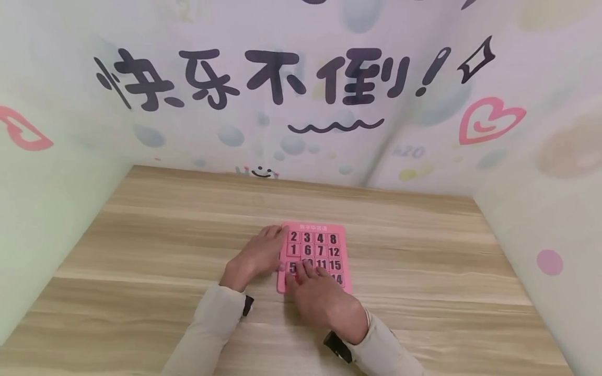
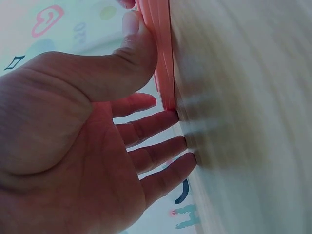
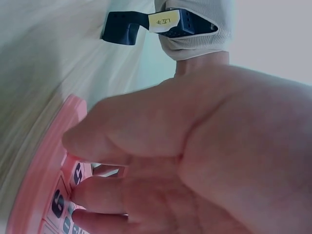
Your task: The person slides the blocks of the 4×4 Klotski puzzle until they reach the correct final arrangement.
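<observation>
A pink number slide puzzle lies flat on the wooden table, its white tiles bearing black numbers. My left hand rests along the puzzle's left side. In the left wrist view its thumb is bent against the pink edge, while the other fingers stretch out straight, tips at the far corner and tabletop. Over the lower rows, my right hand touches the tiles with extended fingertips near the 5 tile. That hand hides part of the bottom row. Its thumb is beside the pink frame in the right wrist view.
The wooden tabletop spreads around the puzzle on all sides. White printed walls with black characters, bubbles and a pink heart close it in at the back and both sides. Dark straps sit at both sleeve cuffs.
</observation>
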The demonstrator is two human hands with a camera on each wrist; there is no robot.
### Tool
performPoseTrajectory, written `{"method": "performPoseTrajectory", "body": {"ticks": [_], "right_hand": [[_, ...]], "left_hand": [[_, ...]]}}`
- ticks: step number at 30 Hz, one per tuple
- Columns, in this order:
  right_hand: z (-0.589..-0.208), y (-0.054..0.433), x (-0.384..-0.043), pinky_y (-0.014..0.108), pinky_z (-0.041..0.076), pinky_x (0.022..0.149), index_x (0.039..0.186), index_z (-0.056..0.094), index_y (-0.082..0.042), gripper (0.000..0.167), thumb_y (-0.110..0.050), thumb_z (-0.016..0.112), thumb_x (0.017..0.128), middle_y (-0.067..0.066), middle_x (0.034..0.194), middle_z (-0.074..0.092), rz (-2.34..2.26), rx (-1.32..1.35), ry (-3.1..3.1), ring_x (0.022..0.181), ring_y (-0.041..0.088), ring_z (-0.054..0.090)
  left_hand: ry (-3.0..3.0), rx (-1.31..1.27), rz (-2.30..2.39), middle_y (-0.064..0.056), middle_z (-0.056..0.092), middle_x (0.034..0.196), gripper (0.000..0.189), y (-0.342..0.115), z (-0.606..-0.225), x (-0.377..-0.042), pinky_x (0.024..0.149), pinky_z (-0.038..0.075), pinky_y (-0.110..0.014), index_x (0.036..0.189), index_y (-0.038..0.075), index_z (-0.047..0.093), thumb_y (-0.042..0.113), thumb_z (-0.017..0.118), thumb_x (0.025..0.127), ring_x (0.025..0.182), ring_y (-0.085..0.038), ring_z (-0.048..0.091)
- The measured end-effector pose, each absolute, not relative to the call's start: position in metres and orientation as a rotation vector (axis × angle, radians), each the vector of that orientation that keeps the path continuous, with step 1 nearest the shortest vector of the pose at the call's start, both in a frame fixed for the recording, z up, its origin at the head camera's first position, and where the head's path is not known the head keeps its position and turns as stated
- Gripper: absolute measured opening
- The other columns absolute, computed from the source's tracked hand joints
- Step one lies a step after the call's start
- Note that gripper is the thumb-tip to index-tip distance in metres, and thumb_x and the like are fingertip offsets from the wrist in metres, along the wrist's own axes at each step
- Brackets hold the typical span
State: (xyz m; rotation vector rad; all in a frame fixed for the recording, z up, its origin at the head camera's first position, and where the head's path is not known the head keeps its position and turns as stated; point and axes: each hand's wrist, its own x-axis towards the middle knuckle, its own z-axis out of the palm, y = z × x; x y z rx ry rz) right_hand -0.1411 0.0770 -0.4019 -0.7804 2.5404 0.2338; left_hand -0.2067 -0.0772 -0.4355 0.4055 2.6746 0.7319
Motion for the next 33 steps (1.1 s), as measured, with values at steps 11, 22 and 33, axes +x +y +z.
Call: {"method": "performPoseTrajectory", "body": {"ticks": [11, 22, 33], "right_hand": [[-0.407, 0.08, -0.15, 0.047, 0.022, 0.124, 0.155, 0.035, -0.016, 0.05, -0.026, 0.035, 0.106, 0.013, 0.163, 0.024, 0.174, -0.781, 2.565, 0.152, 0.029, 0.019], [-0.393, 0.09, -0.146, 0.05, 0.027, 0.122, 0.151, 0.041, -0.009, 0.047, -0.022, 0.038, 0.106, 0.015, 0.16, 0.032, 0.195, -0.871, 2.641, 0.149, 0.031, 0.028], [-0.387, 0.098, -0.123, 0.049, 0.043, 0.112, 0.138, 0.057, -0.003, 0.039, -0.018, 0.049, 0.102, 0.017, 0.144, 0.054, 0.363, -0.932, 2.703, 0.138, 0.033, 0.047]], "left_hand": [[2.675, 0.439, 0.731, -0.017, 0.024, 0.162, 0.087, -0.078, -0.434, -0.207, 0.124, 0.02, -0.05, 0.158, 0.004, 0.019, 0.009, 0.072, 0.089, 0.151, -0.034, 0.018], [2.685, 0.459, 0.71, -0.018, 0.026, 0.161, 0.086, -0.08, -0.434, -0.207, 0.124, 0.021, -0.049, 0.158, 0.002, 0.019, 0.011, 0.072, 0.09, 0.15, -0.033, 0.02], [2.674, 0.448, 0.713, -0.017, 0.023, 0.162, 0.09, -0.081, -0.434, -0.206, 0.124, 0.019, -0.051, 0.158, 0.003, 0.017, 0.015, 0.073, 0.088, 0.151, -0.034, 0.018]]}}
